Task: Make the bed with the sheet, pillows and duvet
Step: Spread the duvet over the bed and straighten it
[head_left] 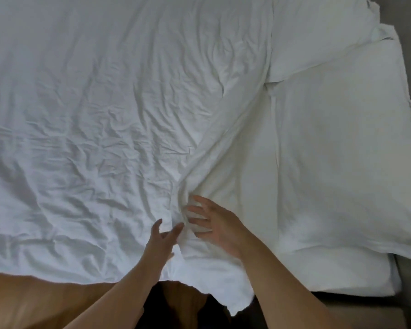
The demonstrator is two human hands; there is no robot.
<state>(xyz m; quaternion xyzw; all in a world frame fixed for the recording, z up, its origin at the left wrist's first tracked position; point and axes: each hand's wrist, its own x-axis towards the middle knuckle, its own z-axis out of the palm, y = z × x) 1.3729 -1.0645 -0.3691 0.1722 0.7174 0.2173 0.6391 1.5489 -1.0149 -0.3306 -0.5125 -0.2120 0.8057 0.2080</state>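
Two sets of spread fingers (195,220) over the duvet (105,115) fold

duvet (93,115) wrinkled, spread | left hand (160,241), right hand (214,224) fingers spread on its corner; pillows (342,150) right

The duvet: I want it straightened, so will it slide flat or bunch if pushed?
The duvet probably bunches: it is creased all over and ridged between the left hand and right hand. Likely floppy: its corner droops.

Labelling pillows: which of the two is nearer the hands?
The large near pillow, just right of the right hand. The other pillow lies beyond it, at the frame's top.
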